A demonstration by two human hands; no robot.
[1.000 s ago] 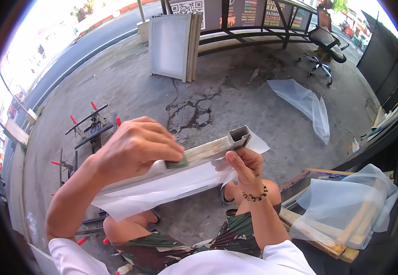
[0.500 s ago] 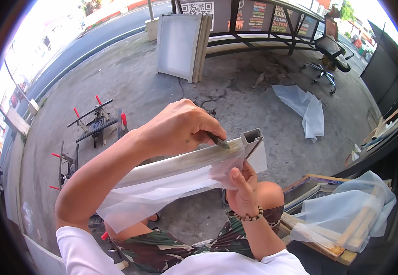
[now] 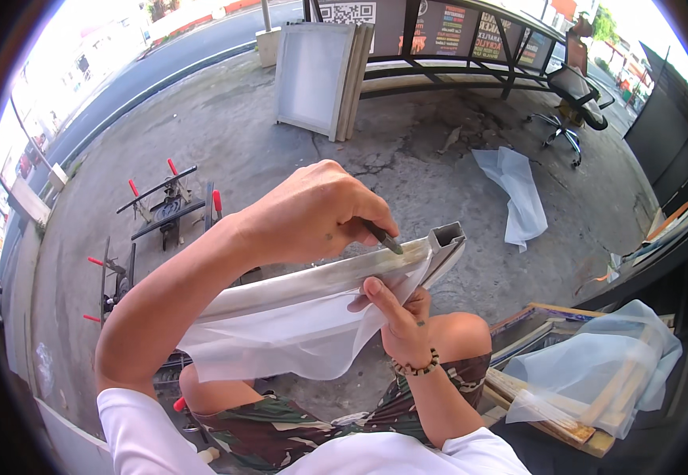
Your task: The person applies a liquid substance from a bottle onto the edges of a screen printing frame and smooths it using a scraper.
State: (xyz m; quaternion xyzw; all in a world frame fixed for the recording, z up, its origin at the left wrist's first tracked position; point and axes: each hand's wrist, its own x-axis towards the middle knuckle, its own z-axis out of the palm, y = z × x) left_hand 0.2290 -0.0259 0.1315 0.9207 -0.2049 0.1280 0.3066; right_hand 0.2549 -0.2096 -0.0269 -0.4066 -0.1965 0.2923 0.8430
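A metal frame [image 3: 312,279] of hollow square tube stands slanting in front of me, its open tube end to the right. Translucent white mesh sheet [image 3: 288,336] hangs from its near side. My left hand [image 3: 320,207] is closed round a small dark blade-like tool [image 3: 384,237], whose tip meets the upper face of the tube near its end. Below that, my right hand [image 3: 403,317] pinches the loose mesh between thumb and fingers, close under the tube; some fingertips are behind the sheet.
Black hinge clamps with red handles [image 3: 168,207] stand on the concrete at left. Mesh frames [image 3: 312,79] lean together at the back. A loose mesh piece [image 3: 518,198] lies right of centre. Wooden frames [image 3: 554,412] with mesh over them are at lower right; an office chair [image 3: 573,95] stands far right.
My right hand has moved left and up along the mesh, and the loose sheet has folded differently. The frame end and the tool tip have shifted slightly right.
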